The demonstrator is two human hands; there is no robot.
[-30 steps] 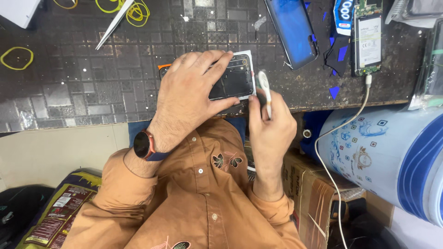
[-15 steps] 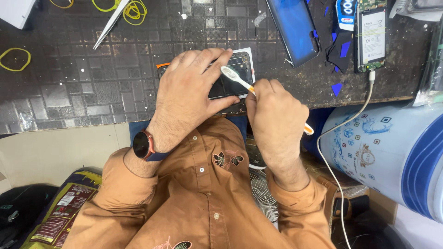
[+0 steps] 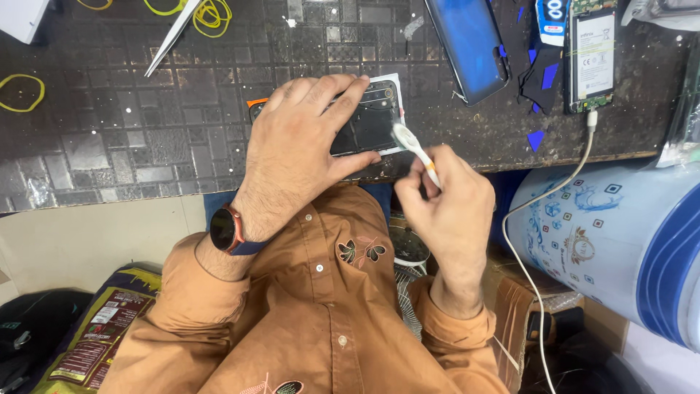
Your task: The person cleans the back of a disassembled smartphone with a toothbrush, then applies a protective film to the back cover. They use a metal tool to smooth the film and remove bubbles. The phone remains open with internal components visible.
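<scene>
Two hands are at work in the head view. The left hand lies spread, pressing an opened phone flat on the bench. The right hand pinches a white toothbrush, bristles touching the phone's near edge. Judged step: brushing the frame clean; light strokes are called for. No container shows contents; a blue-patterned drum stands closed beside.

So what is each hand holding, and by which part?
The right hand grips a white toothbrush by its handle; the left hand presses flat on the opened phone.
</scene>
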